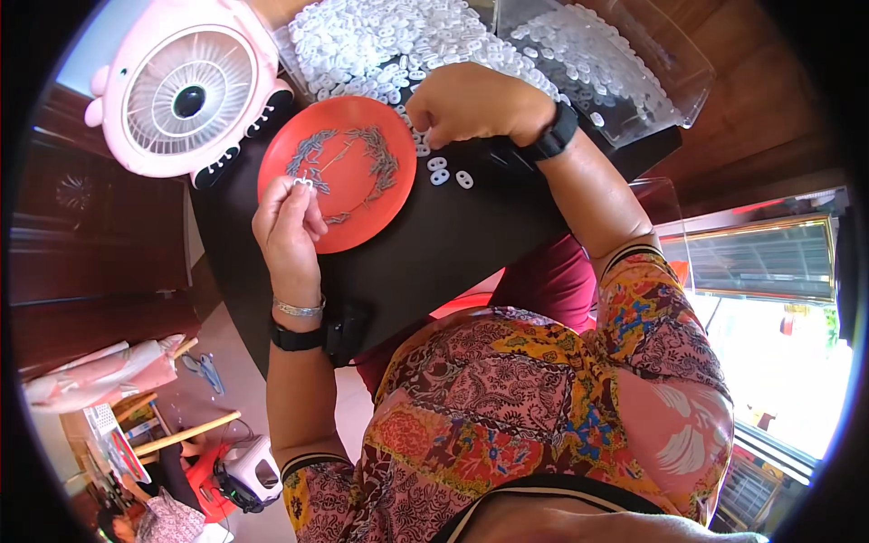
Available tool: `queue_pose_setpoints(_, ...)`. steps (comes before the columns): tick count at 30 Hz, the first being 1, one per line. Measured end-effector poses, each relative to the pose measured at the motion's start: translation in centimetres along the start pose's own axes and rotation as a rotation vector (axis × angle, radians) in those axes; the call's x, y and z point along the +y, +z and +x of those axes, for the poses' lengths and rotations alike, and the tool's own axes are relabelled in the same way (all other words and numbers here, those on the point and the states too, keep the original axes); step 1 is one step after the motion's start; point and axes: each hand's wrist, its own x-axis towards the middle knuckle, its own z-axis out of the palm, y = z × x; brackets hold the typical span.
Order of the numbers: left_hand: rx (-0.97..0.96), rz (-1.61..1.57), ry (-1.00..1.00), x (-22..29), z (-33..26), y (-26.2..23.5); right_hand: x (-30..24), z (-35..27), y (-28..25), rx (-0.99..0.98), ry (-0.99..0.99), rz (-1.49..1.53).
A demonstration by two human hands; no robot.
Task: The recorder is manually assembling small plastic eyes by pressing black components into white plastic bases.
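Observation:
My left hand [288, 226] pinches a small white plastic piece [301, 184] over the near rim of a round red plate [362, 213]. Thin grey metal bits [385, 158] lie in a ring on that plate. My right hand [475, 100] rests knuckles-up on the black board [453, 244], its fingertips at the edge of a heap of small white plastic pieces [380, 41]. Three loose white pieces [450, 172] lie on the board just below that hand. Whether the right fingers grip a piece is hidden.
A pink fan [186, 90] stands at the board's left corner. A clear plastic box [615, 63] with more white pieces sits at the back right. Dark wooden furniture is on the left; floor clutter lies at lower left.

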Motion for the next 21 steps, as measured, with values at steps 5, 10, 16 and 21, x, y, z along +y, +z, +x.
queue_pose_setpoints(5,-0.036,0.045,-0.055,-0.4,0.3,-0.2,1.5,1.2,1.8,-0.004,-0.015,-0.044)
queue_pose_setpoints(10,-0.043,0.037,-0.068,0.3,-0.1,0.3,1.6,1.4,1.6,-0.025,-0.051,0.131)
queue_pose_setpoints(16,-0.047,-0.038,-0.058,0.8,-0.8,0.9,2.1,2.1,1.6,0.107,-0.057,0.683)
queue_pose_setpoints(21,-0.094,-0.056,-0.057,1.0,-1.2,1.2,-1.1,2.5,2.6,0.010,-0.081,1.237)
